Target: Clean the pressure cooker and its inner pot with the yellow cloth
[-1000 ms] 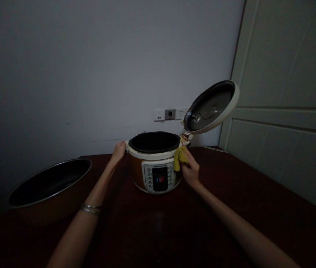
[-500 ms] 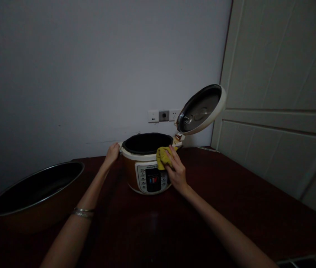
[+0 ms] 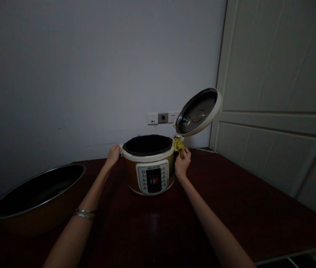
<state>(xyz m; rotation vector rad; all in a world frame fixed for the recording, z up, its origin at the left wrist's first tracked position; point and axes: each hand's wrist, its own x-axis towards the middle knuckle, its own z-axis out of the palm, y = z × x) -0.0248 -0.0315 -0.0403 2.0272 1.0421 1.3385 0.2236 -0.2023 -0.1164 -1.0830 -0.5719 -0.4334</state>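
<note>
An orange and cream electric cooker (image 3: 134, 175) stands on a dark red table (image 3: 230, 208), with its control panel (image 3: 152, 178) facing me. Its hinged lid (image 3: 197, 111) is swung up to the right, and the dark inner pot (image 3: 147, 144) shows. My left hand (image 3: 112, 155) grips the cooker's left rim. My right hand (image 3: 182, 163) presses a yellow cloth (image 3: 178, 144) against the right rim, just below the hinge. A bangle sits on my left wrist.
A large dark wok-like pan (image 3: 35, 193) rests on the table at the left. Wall sockets (image 3: 163, 118) sit behind the cooker on the grey wall. A white panelled door (image 3: 272, 111) stands at the right. The table's near right edge shows at the bottom.
My right hand has slid the yellow cloth from the front of the rim, above the panel, round to the right side by the hinge. The left hand has stayed on the left rim.
</note>
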